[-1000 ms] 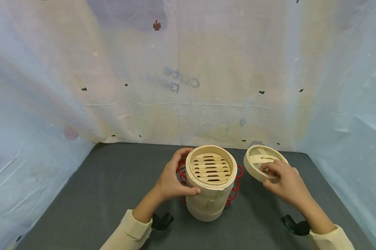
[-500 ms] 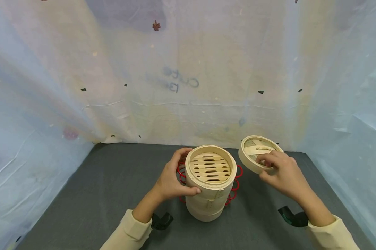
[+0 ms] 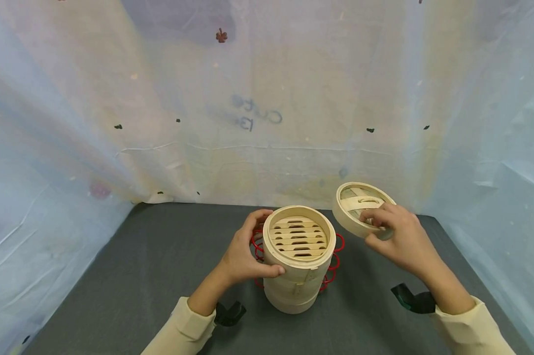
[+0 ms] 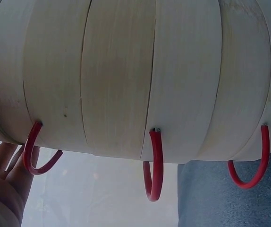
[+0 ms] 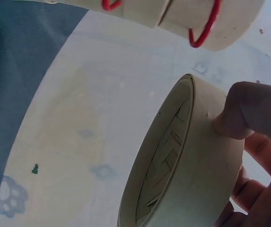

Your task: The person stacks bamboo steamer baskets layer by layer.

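Note:
A tall stack of bamboo steamer baskets [image 3: 289,291] stands upright on the dark table, its slatted top tier [image 3: 299,239] uncovered. Red loops [image 4: 156,165] stick out from both sides of the stack. My left hand [image 3: 245,251] grips the upper tier from the left, thumb at the front and fingers round the back. To the right of the stack, my right hand [image 3: 397,236] holds the round woven steamer lid [image 3: 360,203] by its rim, off the table and tilted. In the right wrist view the thumb presses the lid's side wall [image 5: 211,151], and its woven underside shows.
The dark grey table [image 3: 160,266] spreads round the stack. Pale plastic sheeting [image 3: 267,98] hangs behind the table and along both sides. Black straps [image 3: 413,298] sit at both wrists, below cream sleeves.
My right hand has raised the lid and brought it a little left, closer to the stack. The left hand and the stack have stayed in place.

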Action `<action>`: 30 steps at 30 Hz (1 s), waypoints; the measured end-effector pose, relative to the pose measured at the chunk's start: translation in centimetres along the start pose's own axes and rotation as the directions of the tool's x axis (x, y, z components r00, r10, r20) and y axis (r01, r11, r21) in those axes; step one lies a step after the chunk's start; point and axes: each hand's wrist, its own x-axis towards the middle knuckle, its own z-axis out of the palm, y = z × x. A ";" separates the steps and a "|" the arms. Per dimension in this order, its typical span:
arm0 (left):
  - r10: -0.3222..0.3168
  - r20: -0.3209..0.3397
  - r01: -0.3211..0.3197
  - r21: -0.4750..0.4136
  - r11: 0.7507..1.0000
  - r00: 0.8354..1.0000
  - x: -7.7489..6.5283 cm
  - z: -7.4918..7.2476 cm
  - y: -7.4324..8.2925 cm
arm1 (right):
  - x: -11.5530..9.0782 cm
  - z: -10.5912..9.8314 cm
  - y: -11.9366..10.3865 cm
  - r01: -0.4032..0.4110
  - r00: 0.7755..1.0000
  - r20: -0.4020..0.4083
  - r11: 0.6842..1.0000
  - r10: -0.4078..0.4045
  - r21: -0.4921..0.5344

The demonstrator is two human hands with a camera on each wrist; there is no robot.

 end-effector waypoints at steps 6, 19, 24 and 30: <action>-0.002 0.005 0.002 -0.012 1.000 1.000 0.0 -0.1 0.1 | 0.9 -0.3 -0.7 0.017 1.000 -0.007 1.000 -0.017 0.019; 0.000 0.009 0.000 -0.028 1.000 1.000 0.0 -0.3 0.2 | 2.5 -0.8 -2.8 0.083 0.996 -0.020 0.990 -0.082 0.115; -0.008 0.002 0.008 -0.029 1.000 1.000 0.0 -0.4 0.3 | 2.9 -1.0 -3.7 0.102 0.995 -0.019 0.984 -0.100 0.143; -0.023 -0.001 0.023 -0.021 1.000 1.000 -0.1 -0.5 0.2 | 3.4 -1.0 -4.7 0.144 0.989 -0.012 0.970 -0.145 0.194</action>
